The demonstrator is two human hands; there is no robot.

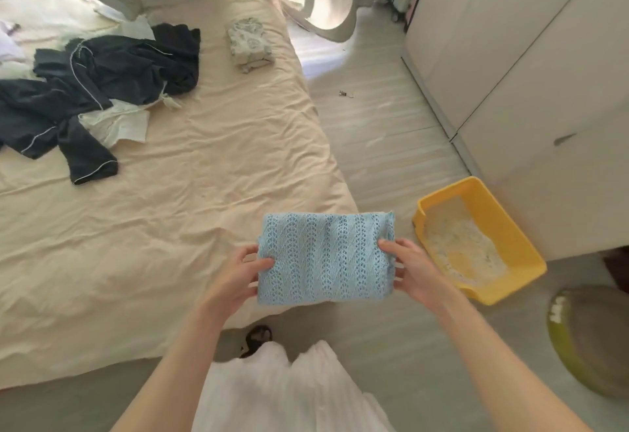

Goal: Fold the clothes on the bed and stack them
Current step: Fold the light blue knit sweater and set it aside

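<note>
Blue openwork knit, folded into a flat rectangle (325, 258), is held up over the near right corner of the bed (190, 200); the left hand (238, 273) pinches its left edge, thumb on top and fingers beneath, and the right hand (410, 270) pinches its right edge the same way, so each grip is closed on the knit; taking the bed as the landmark, a heap of dark navy garments with white piping (92, 91) lies unfolded on its far left part, mixed with cream-white pieces (119, 125); 1 small folded stack of pale printed cloth (250, 45) sits near its far right edge, well apart from the heap; a yellow tray with pale litter (507, 247) rests on the floor to the right of the bed, beside a pale wardrobe (531, 67); a round green cushion (589, 339) lies on the floor nearer than the tray.
</note>
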